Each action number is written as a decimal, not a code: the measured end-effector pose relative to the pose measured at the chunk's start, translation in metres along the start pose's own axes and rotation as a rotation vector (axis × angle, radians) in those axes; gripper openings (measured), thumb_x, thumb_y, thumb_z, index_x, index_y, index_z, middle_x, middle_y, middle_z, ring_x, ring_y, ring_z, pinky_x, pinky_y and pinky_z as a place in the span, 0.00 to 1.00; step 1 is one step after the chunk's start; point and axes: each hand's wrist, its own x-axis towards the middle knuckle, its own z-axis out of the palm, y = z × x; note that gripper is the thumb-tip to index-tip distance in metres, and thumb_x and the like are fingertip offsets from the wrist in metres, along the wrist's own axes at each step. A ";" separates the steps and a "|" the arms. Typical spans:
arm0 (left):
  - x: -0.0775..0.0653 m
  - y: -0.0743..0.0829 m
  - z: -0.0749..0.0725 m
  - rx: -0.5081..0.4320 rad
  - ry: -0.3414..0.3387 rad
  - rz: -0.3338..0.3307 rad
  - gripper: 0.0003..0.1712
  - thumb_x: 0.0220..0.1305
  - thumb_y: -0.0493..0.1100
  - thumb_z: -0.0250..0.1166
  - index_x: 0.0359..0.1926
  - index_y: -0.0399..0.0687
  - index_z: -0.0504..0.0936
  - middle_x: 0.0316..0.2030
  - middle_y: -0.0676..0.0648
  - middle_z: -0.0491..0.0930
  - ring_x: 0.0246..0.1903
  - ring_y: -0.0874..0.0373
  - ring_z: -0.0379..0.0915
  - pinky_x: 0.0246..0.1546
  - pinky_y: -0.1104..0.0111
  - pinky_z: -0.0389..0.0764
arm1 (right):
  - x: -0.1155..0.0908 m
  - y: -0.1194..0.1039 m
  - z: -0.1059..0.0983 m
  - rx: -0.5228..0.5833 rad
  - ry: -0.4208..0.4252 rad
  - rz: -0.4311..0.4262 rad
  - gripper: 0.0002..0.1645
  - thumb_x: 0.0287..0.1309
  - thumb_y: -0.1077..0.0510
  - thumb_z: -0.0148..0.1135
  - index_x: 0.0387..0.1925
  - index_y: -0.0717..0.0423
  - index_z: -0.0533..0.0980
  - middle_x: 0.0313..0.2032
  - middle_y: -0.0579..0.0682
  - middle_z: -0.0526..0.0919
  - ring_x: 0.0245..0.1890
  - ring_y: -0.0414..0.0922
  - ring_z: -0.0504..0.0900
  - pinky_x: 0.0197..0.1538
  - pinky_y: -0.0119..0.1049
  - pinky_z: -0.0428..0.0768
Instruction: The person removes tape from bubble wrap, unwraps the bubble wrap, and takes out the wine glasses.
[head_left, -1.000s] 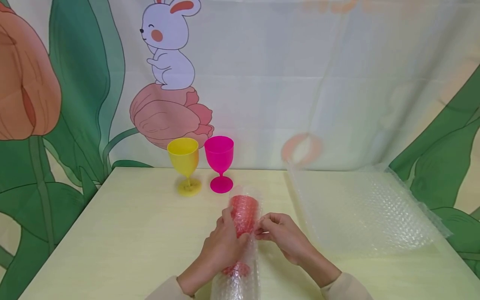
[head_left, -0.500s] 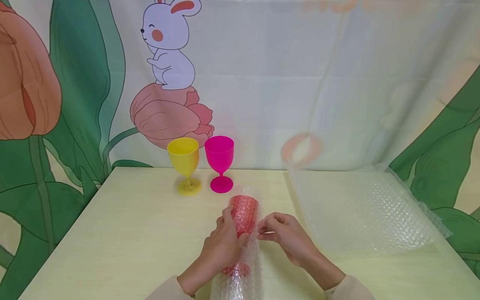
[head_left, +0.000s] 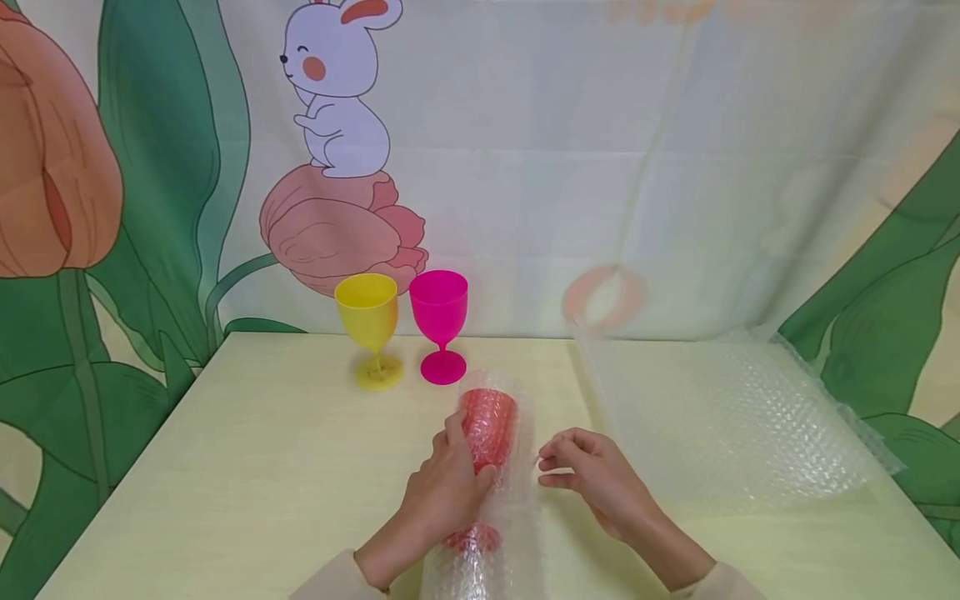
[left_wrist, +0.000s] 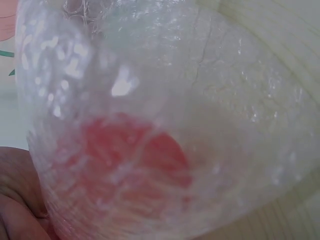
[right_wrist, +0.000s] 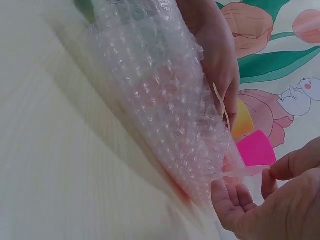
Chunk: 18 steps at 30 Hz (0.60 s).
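Note:
A red goblet [head_left: 489, 425] lies inside clear bubble wrap [head_left: 519, 517], its base toward the person. My left hand [head_left: 447, 492] grips the wrapped goblet round its bowl from the left, the thumb across the top. To the right of it, my right hand [head_left: 592, 475] is close to the wrap's loose edge. In the right wrist view, its thumb and forefinger pinch a thin clear strip [right_wrist: 250, 171] that runs to the wrap. Through the plastic the goblet's red [left_wrist: 135, 160] shows blurred in the left wrist view.
A yellow goblet [head_left: 367, 312] and a magenta goblet [head_left: 439, 304] stand upright at the back of the table [head_left: 247, 450]. Another bubble wrap sheet [head_left: 720, 425] lies flat at the right. Behind hangs a printed cloth [head_left: 525, 167].
My right hand has moved a little to the right, away from the goblet. The wrap's loose edge has spread rightward. The left hand has kept its place.

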 end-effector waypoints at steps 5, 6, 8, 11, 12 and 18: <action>0.000 0.000 -0.001 0.001 -0.007 -0.002 0.47 0.64 0.44 0.72 0.75 0.38 0.54 0.56 0.33 0.72 0.34 0.42 0.79 0.35 0.47 0.79 | -0.004 0.001 -0.004 0.008 0.023 0.006 0.12 0.75 0.62 0.52 0.40 0.68 0.76 0.42 0.59 0.80 0.42 0.50 0.82 0.49 0.41 0.85; 0.000 0.000 -0.001 0.000 -0.005 -0.001 0.47 0.64 0.44 0.72 0.75 0.38 0.54 0.56 0.33 0.72 0.34 0.43 0.79 0.35 0.47 0.79 | -0.004 0.002 -0.005 0.012 0.030 0.005 0.12 0.75 0.62 0.51 0.40 0.68 0.76 0.42 0.59 0.80 0.41 0.49 0.82 0.49 0.41 0.85; -0.001 0.000 -0.002 -0.001 -0.003 0.003 0.47 0.64 0.44 0.71 0.75 0.38 0.54 0.56 0.33 0.73 0.33 0.43 0.79 0.34 0.47 0.78 | -0.005 0.003 -0.007 0.019 0.040 0.004 0.11 0.75 0.62 0.51 0.40 0.68 0.76 0.42 0.60 0.80 0.41 0.49 0.82 0.48 0.41 0.85; -0.001 -0.001 -0.002 -0.003 -0.004 0.005 0.47 0.65 0.44 0.70 0.75 0.38 0.54 0.56 0.33 0.73 0.34 0.43 0.79 0.35 0.46 0.78 | -0.006 0.005 -0.008 0.025 0.046 0.007 0.12 0.76 0.62 0.51 0.40 0.68 0.76 0.43 0.60 0.80 0.40 0.48 0.83 0.48 0.41 0.85; -0.001 -0.001 -0.002 -0.004 -0.005 0.004 0.47 0.65 0.44 0.70 0.75 0.38 0.54 0.56 0.33 0.72 0.34 0.42 0.79 0.36 0.46 0.78 | -0.007 0.006 -0.009 0.026 0.047 0.009 0.12 0.76 0.62 0.50 0.40 0.68 0.75 0.43 0.60 0.80 0.40 0.48 0.83 0.48 0.41 0.85; 0.000 0.000 -0.002 -0.004 -0.022 -0.011 0.47 0.65 0.45 0.71 0.76 0.39 0.53 0.56 0.34 0.72 0.33 0.43 0.79 0.35 0.47 0.78 | -0.009 0.008 -0.010 0.030 0.063 0.015 0.12 0.76 0.62 0.50 0.40 0.68 0.75 0.43 0.60 0.80 0.39 0.49 0.83 0.47 0.40 0.86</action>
